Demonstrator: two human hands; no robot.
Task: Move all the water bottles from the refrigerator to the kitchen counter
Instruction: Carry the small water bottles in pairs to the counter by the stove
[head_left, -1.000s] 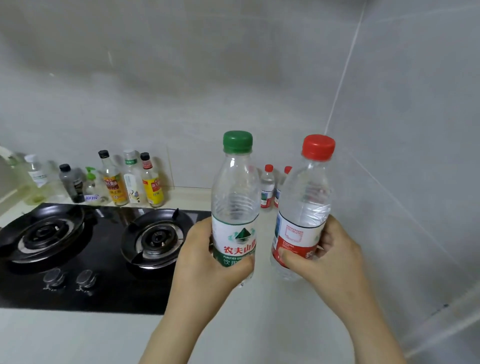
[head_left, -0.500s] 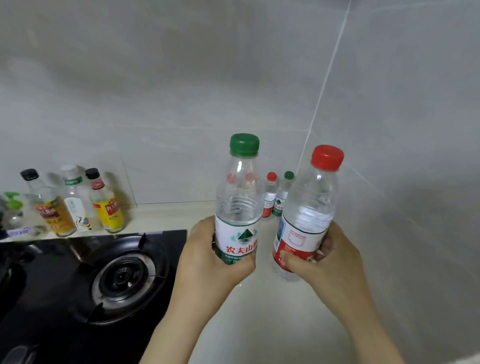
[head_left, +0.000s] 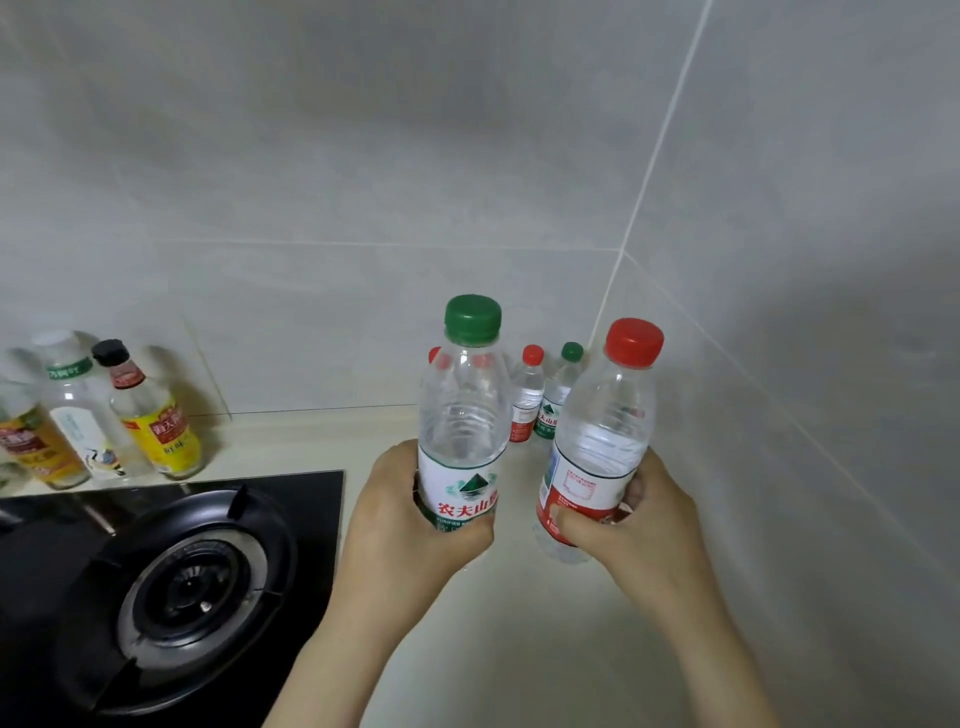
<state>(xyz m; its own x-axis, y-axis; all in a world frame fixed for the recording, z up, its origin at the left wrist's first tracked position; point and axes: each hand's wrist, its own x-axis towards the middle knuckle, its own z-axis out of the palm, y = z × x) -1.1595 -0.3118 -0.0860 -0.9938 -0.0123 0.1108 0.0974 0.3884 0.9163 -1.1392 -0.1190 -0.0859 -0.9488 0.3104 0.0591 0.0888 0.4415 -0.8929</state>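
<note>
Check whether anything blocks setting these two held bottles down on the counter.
Nothing visible does. The counter under the green-cap bottle in the left hand and the red-cap bottle in the right hand is bare. Other bottles stand farther back in the corner; the stove lies to the left.

Five water bottles in all, two green-capped water bottles (head_left: 462, 415) (head_left: 557, 395) and three red-capped water bottles (head_left: 602, 441) (head_left: 525, 395) (head_left: 433, 356), plus three condiment bottles (head_left: 156, 431) (head_left: 83, 426) (head_left: 31, 452) and one gas burner (head_left: 192, 587).
</note>
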